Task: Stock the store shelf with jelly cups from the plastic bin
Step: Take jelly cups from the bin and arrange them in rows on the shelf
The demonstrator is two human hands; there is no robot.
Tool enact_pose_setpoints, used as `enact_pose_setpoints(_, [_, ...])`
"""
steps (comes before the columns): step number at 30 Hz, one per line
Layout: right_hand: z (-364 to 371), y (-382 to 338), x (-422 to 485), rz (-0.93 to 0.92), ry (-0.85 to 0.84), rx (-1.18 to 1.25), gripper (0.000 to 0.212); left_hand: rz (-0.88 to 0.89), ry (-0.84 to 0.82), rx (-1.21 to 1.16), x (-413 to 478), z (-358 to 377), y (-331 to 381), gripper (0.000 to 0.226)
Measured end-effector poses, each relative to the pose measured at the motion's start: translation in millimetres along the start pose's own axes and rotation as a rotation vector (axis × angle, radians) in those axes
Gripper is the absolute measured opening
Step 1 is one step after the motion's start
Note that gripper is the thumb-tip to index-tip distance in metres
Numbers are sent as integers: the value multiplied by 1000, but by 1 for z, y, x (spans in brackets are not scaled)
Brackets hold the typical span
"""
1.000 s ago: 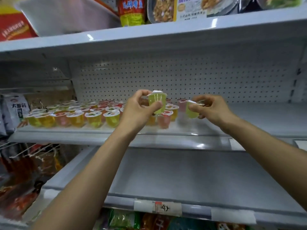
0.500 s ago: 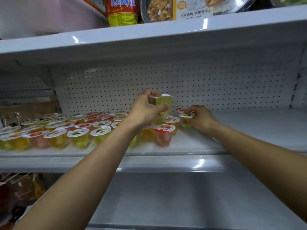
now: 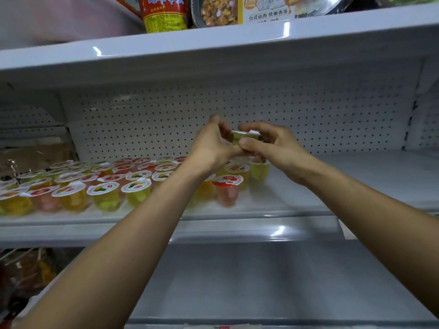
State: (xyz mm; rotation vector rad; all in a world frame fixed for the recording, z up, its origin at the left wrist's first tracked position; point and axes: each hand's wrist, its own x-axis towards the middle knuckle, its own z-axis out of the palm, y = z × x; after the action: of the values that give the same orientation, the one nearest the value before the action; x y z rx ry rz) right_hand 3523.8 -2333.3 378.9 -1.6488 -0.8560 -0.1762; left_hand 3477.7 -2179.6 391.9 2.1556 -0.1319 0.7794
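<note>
Your right grip is pinching the green jelly cup narrowly, with the forefinger lying along its white lid and the thumb pressing in under its side. Your left grip is holding the same cup from the left, fingers curled at its rim and thumb reaching beneath. How firmly it is bearing on the cup is hard to make out, since the fingertips are blurring together.

The cup is hanging in the air between both grips, above the shelf. It is over the right end of the rows of jelly cups and not touching them. Your fingers are covering most of it, so only a strip of translucent green wall and a lid edge are showing.

Your left forearm is hiding several cups in the rows. The pale plastic bin is sitting on the upper shelf, blurred and cut off by the frame.

The cups standing in rows are small, tapered and translucent, glowing yellow, green and pink under white printed lids. The shelf is gleaming glossy white, and the back panel is showing a grid of small holes.
</note>
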Motion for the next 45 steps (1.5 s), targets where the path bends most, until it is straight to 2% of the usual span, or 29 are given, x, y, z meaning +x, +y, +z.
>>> enact_pose_setpoints(3, [-5,5,-7,39,66,28,24,12,-104,-18,-10,-8,-2,41])
enact_pose_setpoints(5, [-9,12,-14,62,88,-17,24,79,-104,137,-21,-14,-6,35])
enact_pose_setpoints(8, [-10,25,-25,120,56,-49,26,202,-72,650,-37,-19,-12,60])
enact_pose_setpoints(9, [-9,29,-28,139,41,-60,28,210,-94,772,-41,-19,-14,68])
enact_pose_setpoints(11, [-7,36,-32,158,4,-113,30,185,-149,872,-46,-15,-20,72])
enact_pose_setpoints(18, [-2,39,-41,181,-30,-225,30,169,-163,832,-46,-14,-27,48])
enact_pose_setpoints(24, [0,38,-43,183,-48,-313,29,153,-189,817,-49,-16,-25,44])
enact_pose_setpoints(27, [0,34,-48,164,-65,-429,37,144,-184,824,-54,-14,-21,45])
enact_pose_setpoints(30, [1,25,-66,19,21,-619,46,141,-114,759,-73,-16,-12,44])
enact_pose_setpoints(35, [13,2,-118,-214,78,-746,33,230,158,482,-143,-28,-4,28])
enact_pose_setpoints(38, [29,-4,-153,-260,3,-743,31,138,196,424,-197,-32,-10,19])
enact_pose_setpoints(45, [96,5,-215,-187,-288,-651,30,-187,38,526,-312,-64,-48,24])
